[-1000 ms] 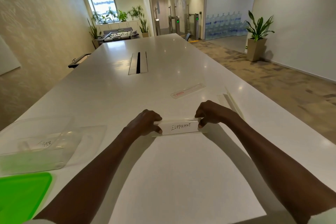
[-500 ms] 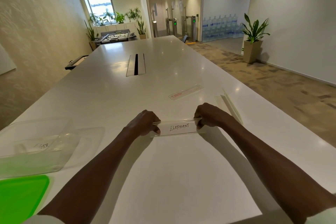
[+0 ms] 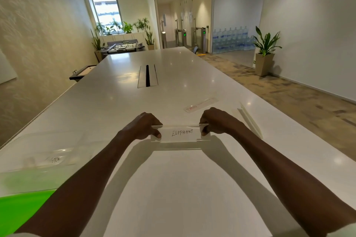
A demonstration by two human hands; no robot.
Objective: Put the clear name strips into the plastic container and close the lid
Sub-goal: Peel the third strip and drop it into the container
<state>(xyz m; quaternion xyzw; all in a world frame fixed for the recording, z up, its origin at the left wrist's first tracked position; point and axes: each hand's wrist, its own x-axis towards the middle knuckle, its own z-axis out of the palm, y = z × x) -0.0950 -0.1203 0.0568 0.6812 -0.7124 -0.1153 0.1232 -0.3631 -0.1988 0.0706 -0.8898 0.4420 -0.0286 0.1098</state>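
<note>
- My left hand (image 3: pixel 143 126) and right hand (image 3: pixel 215 121) each pinch one end of a clear name strip (image 3: pixel 181 133), thumbs on the near face, fingers curled behind. Both grips are closed on it.
- The strip reads "ELEPHANT" in black handwriting and sits level between my hands, just above the white worktop (image 3: pixel 173 188); I cannot tell whether its lower edge touches.
- The plastic container (image 3: pixel 38 161) stands well to my left, open. A strip lettered "…GER" (image 3: pixel 55 159) seems to lie inside it, though blur hides the detail.
- The green lid (image 3: pixel 25 204) lies flat at the near left corner, just beside the container.
- To do this step well, I judge I should keep the strip level, carry it left and lower it lengthwise — it looks long enough to catch on the container's walls if turned.
- A two-ended pinch suits it: the strip looks like thin, rigid, glossy acrylic, likely slippery and easily smudged.
- Two more clear strips wait further off: one with a red mark (image 3: pixel 200 104) just beyond my right hand, and another (image 3: pixel 250 121) near the right edge.
- The worktop is smooth and glossy, mirroring the ceiling lights; the container is transparent with rounded corners; the lid is opaque and bright.
</note>
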